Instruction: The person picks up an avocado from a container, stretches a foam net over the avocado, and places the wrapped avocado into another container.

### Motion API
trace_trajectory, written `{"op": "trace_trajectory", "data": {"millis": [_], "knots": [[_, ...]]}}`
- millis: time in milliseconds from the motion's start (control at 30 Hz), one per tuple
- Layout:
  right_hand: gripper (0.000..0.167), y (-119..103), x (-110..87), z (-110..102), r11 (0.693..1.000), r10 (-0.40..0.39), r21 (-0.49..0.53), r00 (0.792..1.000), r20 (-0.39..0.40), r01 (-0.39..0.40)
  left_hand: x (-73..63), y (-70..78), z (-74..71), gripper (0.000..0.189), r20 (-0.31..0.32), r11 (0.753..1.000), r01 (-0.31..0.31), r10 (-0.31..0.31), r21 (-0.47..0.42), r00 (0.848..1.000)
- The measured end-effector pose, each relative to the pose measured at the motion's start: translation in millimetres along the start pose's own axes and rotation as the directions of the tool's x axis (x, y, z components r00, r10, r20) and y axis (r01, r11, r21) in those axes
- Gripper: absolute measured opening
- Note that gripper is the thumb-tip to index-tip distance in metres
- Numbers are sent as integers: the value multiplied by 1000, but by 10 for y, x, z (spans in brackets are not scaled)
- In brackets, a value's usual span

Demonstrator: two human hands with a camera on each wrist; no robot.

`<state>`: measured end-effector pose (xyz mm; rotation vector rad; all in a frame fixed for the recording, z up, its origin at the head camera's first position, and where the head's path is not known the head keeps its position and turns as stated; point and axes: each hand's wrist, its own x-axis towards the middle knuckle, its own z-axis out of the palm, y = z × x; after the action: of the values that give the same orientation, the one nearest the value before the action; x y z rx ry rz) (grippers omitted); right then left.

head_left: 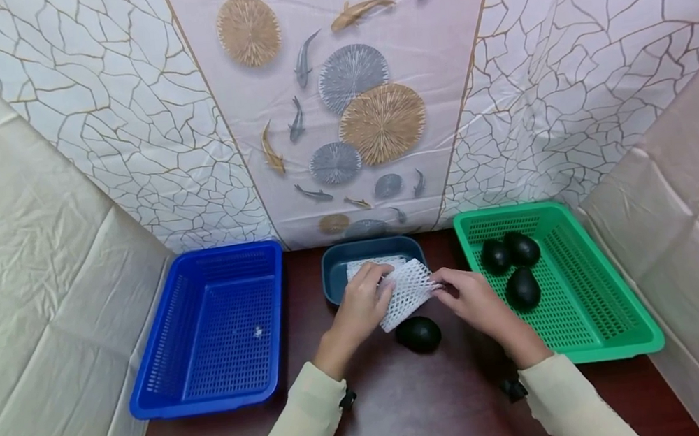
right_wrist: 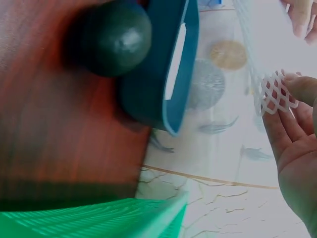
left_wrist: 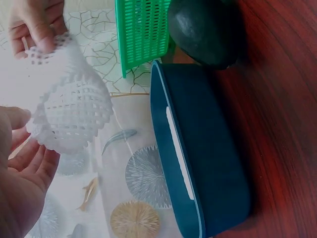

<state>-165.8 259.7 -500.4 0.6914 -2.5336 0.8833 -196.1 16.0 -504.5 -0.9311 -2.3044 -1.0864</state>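
A white foam net sleeve (head_left: 409, 292) is stretched between my two hands, above the table. My left hand (head_left: 365, 302) holds its left end, thumb and fingers at the edge in the left wrist view. The right hand (head_left: 467, 298) pinches the other end, where the mesh spreads over the fingers (right_wrist: 285, 130). Just below the sleeve, a dark avocado (head_left: 420, 335) lies on the table. Behind the hands stands a dark teal tray (head_left: 330, 283) with more white foam netting (head_left: 357, 268) inside, partly hidden by the left hand and the sleeve.
To the left is a blue plastic basket (head_left: 141, 399) with a small whitish spot on its floor. On the right, a green basket (head_left: 642, 343) contains three dark avocados (head_left: 523, 290). Patterned cloth (head_left: 354, 203) hangs behind the table, and plain cloth walls flank both sides.
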Motion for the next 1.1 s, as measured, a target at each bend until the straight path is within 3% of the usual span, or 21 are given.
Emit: {"op": "trace_trajectory", "data": {"millis": [100, 167, 333, 533, 700, 800, 900, 1000, 1100], "knots": [[23, -32, 36, -46, 996, -73, -43, 997, -15, 72, -2, 14, 10, 37, 68, 998, 60, -60, -2, 996], [25, -50, 52, -74, 991, -115, -76, 993, -20, 113, 6, 29, 15, 53, 133, 994, 112, -112, 12, 985], [28, -91, 88, -117, 973, -205, -104, 979, -1, 204, 53, 59, 29, 91, 293, 978, 202, -206, 45, 934], [31, -131, 104, -108, 949, -301, -92, 954, 10, 300, 84, 49, 73, 99, 405, 951, 306, -269, -29, 874], [37, -163, 104, -97, 935, -348, -88, 937, -33, 344, 64, 25, 126, 99, 464, 897, 416, -308, -149, 831], [38, -178, 105, -102, 931, -358, -85, 933, -42, 354, 40, 11, 156, 94, 467, 868, 452, -319, -205, 825], [36, -180, 99, -104, 934, -351, -86, 936, -36, 347, 21, 3, 173, 87, 452, 858, 457, -320, -233, 832], [35, -191, 88, -107, 944, -325, -77, 945, -27, 322, 13, -2, 175, 83, 430, 864, 442, -314, -240, 847], [36, -199, 71, -96, 958, -285, -52, 958, -27, 283, 6, -18, 168, 81, 390, 892, 401, -300, -208, 870]]}}
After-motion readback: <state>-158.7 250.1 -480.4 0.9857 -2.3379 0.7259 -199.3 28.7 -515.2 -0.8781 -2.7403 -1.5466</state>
